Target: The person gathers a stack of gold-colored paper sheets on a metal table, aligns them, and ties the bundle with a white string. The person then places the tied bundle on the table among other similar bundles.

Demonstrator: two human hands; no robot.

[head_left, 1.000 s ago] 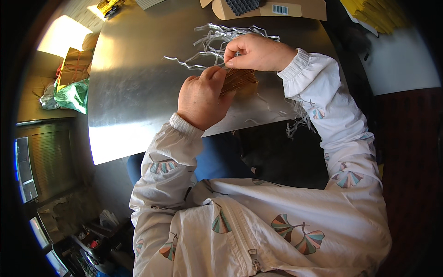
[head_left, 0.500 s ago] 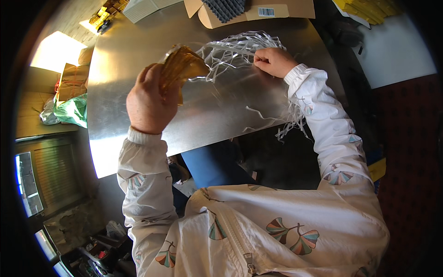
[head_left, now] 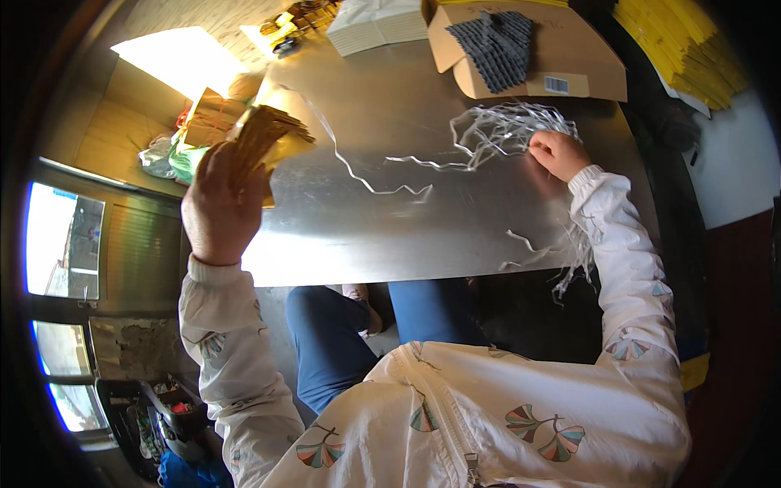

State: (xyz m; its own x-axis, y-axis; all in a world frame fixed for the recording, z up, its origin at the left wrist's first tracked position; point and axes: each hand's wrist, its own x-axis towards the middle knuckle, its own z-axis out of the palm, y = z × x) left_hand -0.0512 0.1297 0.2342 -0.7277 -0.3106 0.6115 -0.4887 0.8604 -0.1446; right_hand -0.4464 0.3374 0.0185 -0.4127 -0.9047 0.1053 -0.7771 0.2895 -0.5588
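My left hand is closed around a bundle of thin gold-coloured sheets, fanned at the upper edge, held above the left side of the metal table. From the bundle a single thin white strip trails over to the middle of the table. At the right, my right hand is pinched at the edge of a tangled heap of shiny white strips; its fingertips partly hide what they grip. More loose strips hang over the table's near edge, below my right forearm.
An open cardboard box with a dark grey textured sheet stands at the far right. Beside it lies a stack of white sheets. Yellow packets sit beyond the right edge; bags and a brown package are at the left.
My left hand has drawn the gold bundle leftward, away from the heap, with one strip trailing. My right hand stays by the heap. The whole view has shifted.
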